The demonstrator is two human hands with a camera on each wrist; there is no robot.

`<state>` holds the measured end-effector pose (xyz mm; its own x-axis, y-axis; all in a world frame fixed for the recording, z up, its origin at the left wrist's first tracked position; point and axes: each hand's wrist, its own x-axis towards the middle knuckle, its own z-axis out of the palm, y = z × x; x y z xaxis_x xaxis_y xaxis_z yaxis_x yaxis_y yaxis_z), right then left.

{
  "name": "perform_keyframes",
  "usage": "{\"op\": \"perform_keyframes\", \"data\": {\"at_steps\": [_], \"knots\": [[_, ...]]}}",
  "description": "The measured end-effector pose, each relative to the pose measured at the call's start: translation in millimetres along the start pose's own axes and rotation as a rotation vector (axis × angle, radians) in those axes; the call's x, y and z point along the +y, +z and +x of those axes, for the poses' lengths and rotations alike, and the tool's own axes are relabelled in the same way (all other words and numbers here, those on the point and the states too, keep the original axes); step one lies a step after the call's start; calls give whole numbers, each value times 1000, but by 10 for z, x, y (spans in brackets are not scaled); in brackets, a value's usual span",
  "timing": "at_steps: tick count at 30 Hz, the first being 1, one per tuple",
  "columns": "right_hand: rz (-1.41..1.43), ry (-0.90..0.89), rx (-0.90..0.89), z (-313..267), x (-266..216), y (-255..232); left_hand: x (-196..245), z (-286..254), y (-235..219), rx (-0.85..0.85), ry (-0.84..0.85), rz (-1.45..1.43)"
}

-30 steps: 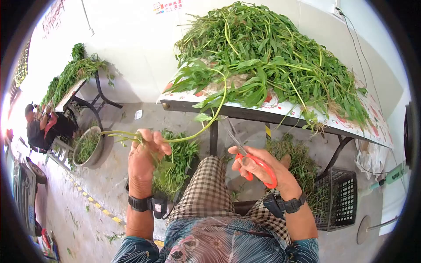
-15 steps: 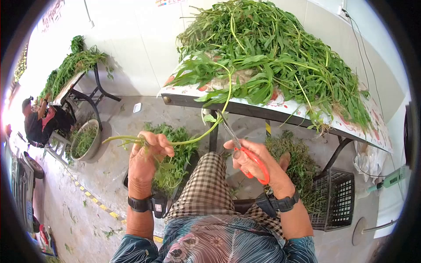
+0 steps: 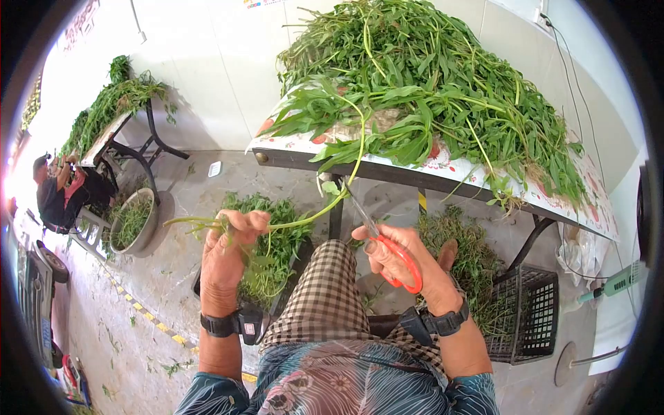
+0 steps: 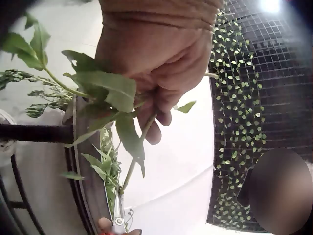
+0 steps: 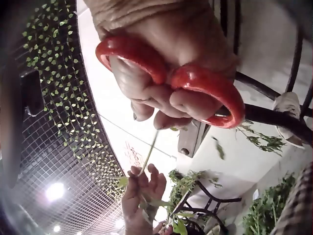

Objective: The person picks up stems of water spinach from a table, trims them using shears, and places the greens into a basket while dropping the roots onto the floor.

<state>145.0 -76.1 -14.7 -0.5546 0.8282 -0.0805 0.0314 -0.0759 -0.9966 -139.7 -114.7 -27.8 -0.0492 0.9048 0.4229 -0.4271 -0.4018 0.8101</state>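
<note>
The right hand (image 3: 398, 259), its grip curled through the red scissors (image 3: 387, 249), is bringing the blades up to the green stalk (image 3: 304, 218) since a second ago, while the left hand (image 3: 225, 252) is pinching that stalk's lower end below the heaped surface (image 3: 443, 173), so a cut looks close.

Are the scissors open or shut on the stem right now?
Cannot tell: the scissors blades reach the stem, but their gap is too small to see in any view.

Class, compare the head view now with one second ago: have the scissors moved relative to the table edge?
Yes. The scissors in the right hand have risen toward the table edge, their blades now reaching the stem just below it.
</note>
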Motion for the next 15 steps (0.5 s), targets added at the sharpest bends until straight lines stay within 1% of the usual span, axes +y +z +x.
{"op": "perform_keyframes", "data": {"at_steps": [2, 5, 8, 9, 11, 14, 15], "knots": [[7, -14, 6, 2, 17, 2, 3, 36, -3, 49, 39, 142], [-18, 16, 29, 13, 24, -23, 58, 115, 114, 179, -22, 135], [10, 66, 37, 25, 66, -74, 62, 265, 135, 147, -204, 68], [29, 81, 36, 26, 88, -97, 56, 344, 190, 114, -181, 304], [5, 57, 31, 18, 137, -139, 9, 527, 395, 47, -134, 774], [-16, 67, 10, -49, 143, -187, -104, 857, 697, -279, 293, 1110], [-21, 73, 4, -73, 133, -205, -157, 947, 771, -335, 367, 1158]]}}
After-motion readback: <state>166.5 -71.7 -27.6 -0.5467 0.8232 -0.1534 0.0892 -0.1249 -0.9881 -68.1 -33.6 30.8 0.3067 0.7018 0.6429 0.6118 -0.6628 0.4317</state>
